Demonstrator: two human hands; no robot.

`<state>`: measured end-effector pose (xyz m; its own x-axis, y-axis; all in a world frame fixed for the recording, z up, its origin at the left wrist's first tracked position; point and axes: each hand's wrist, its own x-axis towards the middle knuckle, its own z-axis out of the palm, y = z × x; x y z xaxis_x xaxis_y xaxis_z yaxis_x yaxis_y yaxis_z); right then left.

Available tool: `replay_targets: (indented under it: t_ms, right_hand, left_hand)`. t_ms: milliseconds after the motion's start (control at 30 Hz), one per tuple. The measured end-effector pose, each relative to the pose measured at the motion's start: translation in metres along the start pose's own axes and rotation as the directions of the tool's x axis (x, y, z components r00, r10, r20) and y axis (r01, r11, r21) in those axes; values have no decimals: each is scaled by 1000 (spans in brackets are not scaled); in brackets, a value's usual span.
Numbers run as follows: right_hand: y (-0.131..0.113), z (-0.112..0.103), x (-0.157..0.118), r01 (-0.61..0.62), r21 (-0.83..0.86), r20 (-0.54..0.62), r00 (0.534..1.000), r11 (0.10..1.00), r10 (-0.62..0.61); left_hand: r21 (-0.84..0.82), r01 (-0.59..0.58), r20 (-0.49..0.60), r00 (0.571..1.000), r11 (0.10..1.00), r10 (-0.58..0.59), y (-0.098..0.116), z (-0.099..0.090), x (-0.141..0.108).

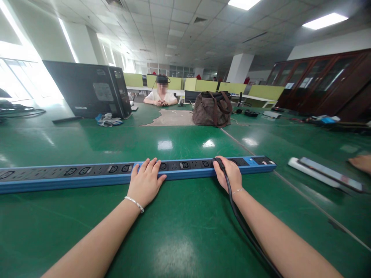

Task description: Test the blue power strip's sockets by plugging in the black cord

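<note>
A long blue power strip [174, 176] with a row of black sockets lies across the green table. My left hand [145, 178] rests flat over its middle, fingers spread on the top face and thumb toward the near edge. Farther right, my right hand [230, 173] is closed round a black power plug [219, 163] at the strip's sockets. Whether the plug sits fully in a socket is hidden by the fingers. From it a black cable [242, 220] runs down beside my right forearm and out of view at the bottom.
Behind the strip stand a black computer tower [89, 89], gloves [109, 120] and a brown checked bag [212, 109]. A white power strip [313, 173] and a phone-like flat slab [332, 174] lie at right, near another person's hand [361, 162]. Someone [161, 94] sits across the green table [179, 216].
</note>
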<state>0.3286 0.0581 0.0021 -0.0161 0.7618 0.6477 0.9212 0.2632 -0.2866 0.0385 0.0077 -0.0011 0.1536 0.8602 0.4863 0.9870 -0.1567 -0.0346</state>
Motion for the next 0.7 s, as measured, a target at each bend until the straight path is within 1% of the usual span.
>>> replay_targets:
  t_ms: [67,133,167,200,267,300,333,433,533,633,700]
  right_hand:
    - [-2,0,1,-22,41,-1,1000,999,22]
    - [-3,-2,3,-101,147,-52,993,984,110]
    - [-3,-3,4,-159,229,-99,978,961,185]
    - [-3,-4,6,-214,317,-149,951,924,271]
    - [-2,-7,9,-284,462,-215,883,840,416]
    - [-2,-8,10,-294,504,-220,866,812,450]
    - [-1,-9,10,-291,528,-212,864,797,457]
    - [-1,-8,7,-251,560,-166,900,790,404]
    - [-6,-5,1,-218,516,-136,934,828,331]
    - [-20,-4,-4,-154,467,-68,976,871,209]
    - [-35,-3,-8,-85,505,-6,995,859,102]
  left_hand:
    - [-1,3,-2,1000,1000,-3,0,0,0]
    - [-1,6,-1,1000,1000,-6,0,0,0]
    - [1,6,1,1000,1000,-6,0,0,0]
    - [3,4,3,1000,1000,-4,0,0,0]
    - [5,0,3,1000,1000,0,0,0,0]
    - [6,-2,0,1000,1000,2,0,0,0]
    - [5,-3,-3,1000,1000,3,0,1,0]
    - [4,-3,-10,1000,1000,3,0,1,-1]
    - [4,-2,-4,1000,1000,2,0,1,0]
    - [-2,6,0,1000,1000,-6,1,0,0]
    - [-9,12,3,1000,1000,-12,1,0,0]
